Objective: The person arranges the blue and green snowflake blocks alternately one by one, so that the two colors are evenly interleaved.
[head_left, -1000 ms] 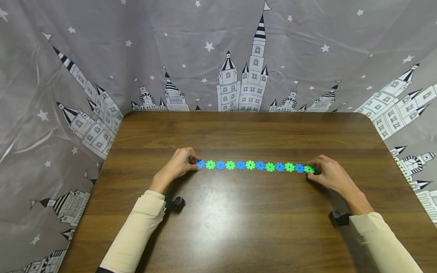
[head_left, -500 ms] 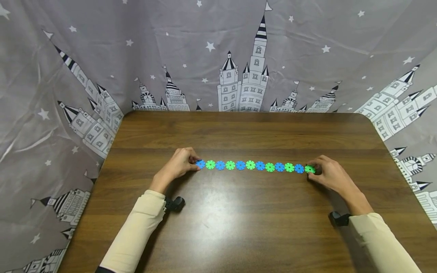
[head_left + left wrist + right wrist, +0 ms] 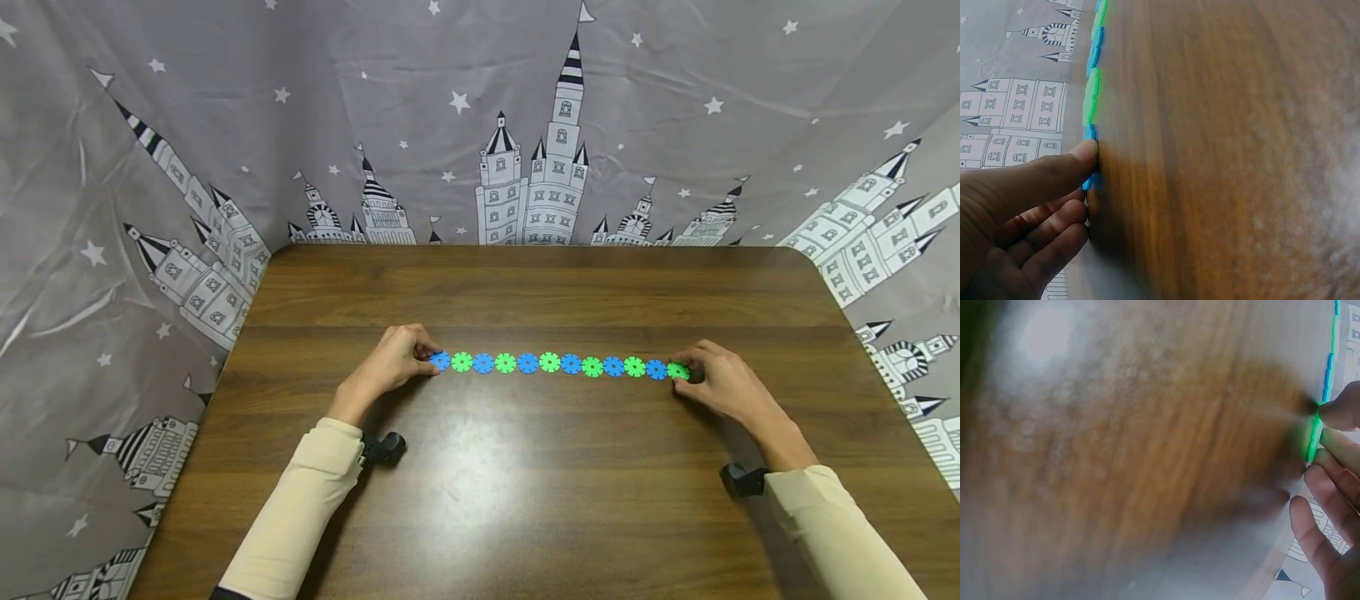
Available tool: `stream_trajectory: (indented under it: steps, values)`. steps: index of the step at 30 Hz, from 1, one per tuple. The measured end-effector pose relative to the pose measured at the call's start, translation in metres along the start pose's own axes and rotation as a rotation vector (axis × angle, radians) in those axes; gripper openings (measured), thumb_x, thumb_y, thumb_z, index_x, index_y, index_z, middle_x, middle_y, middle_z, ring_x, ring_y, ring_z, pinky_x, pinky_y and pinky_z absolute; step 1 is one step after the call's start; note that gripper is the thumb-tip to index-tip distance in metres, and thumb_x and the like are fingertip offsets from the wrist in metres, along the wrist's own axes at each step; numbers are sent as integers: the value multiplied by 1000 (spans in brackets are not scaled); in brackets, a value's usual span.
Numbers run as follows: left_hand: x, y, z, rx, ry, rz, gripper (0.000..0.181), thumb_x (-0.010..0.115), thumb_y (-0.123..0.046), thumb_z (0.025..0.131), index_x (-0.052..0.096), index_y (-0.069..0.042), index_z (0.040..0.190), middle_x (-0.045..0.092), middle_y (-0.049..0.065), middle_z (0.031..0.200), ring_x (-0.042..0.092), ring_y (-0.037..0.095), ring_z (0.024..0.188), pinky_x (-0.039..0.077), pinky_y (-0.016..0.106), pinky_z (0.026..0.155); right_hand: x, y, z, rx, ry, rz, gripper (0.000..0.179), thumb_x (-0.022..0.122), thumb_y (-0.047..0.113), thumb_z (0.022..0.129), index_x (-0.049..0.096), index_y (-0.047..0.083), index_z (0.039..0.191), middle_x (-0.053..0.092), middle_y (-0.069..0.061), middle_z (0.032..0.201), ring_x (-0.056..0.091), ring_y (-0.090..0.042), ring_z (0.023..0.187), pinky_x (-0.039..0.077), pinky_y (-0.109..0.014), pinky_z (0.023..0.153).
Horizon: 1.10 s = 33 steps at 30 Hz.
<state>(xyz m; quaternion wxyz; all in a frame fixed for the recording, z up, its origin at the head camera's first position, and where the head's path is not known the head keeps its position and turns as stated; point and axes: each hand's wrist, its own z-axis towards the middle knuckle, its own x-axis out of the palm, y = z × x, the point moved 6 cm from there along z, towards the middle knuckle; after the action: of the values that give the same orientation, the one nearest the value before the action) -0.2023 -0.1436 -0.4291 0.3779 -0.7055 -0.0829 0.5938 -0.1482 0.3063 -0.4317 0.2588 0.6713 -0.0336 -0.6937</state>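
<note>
A straight row of notched plastic discs, blue and green by turns, runs left to right across the table, each disc meeting its neighbours edge to edge. At its left end my left hand (image 3: 393,360) pinches the blue disc (image 3: 441,361) between thumb and fingers. The left wrist view shows the thumb over that blue disc, with a green disc (image 3: 1090,97) just beyond. My right hand (image 3: 723,379) pinches the green disc (image 3: 678,372) at the right end. In the right wrist view this green disc (image 3: 1314,439) is seen edge-on, thumb and fingertips at its rim.
The brown wooden table (image 3: 480,292) has rounded far corners. Behind and beside it hangs a grey curtain (image 3: 420,100) printed with castles and stars. A black wrist camera (image 3: 385,449) sits on the left wrist and another camera (image 3: 744,480) on the right.
Both hands keep their grip on the end discs and the row lies almost still. The right hand and its green disc shift very slightly.
</note>
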Motion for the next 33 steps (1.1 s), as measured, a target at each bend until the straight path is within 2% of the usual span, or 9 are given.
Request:
stream_trajectory:
  steps: [17, 20, 24, 28, 33]
  values:
    - [-1, -3, 2, 32, -17, -1, 26, 87, -4, 71, 76, 4, 94, 64, 7, 81, 59, 18, 73, 50, 29, 66, -3, 0, -1, -23, 11, 17, 35, 82, 9, 77, 70, -2, 109, 63, -14, 101, 62, -29, 85, 50, -48, 71]
    - [0, -4, 1, 38, -8, 18, 27, 86, -4, 72, 76, 4, 95, 64, 7, 82, 60, 19, 74, 51, 30, 67, -4, -1, -2, -26, 3, 23, 34, 80, 11, 80, 69, -2, 110, 62, -15, 104, 62, -30, 87, 50, -49, 72]
    - [1, -6, 0, 50, 8, 43, 28, 85, -4, 74, 74, 5, 98, 64, 9, 85, 61, 22, 77, 53, 33, 70, -6, -2, -4, -5, -25, 39, 34, 73, 16, 88, 66, -1, 116, 59, -17, 113, 59, -37, 100, 48, -56, 82]
    - [0, -8, -3, 70, 7, 49, 32, 85, -3, 74, 71, 6, 101, 64, 12, 86, 61, 24, 79, 53, 35, 71, -10, 0, -4, -1, -64, 37, 43, 70, 24, 92, 60, 0, 125, 55, -19, 123, 51, -41, 116, 41, -61, 92]
    - [-5, -12, -9, 73, -40, 63, 34, 85, -10, 76, 70, 5, 103, 66, 11, 89, 62, 24, 80, 53, 37, 72, -15, 3, -2, -24, -131, 19, 66, 74, 33, 87, 49, 2, 140, 48, -22, 138, 41, -43, 128, 35, -62, 99]
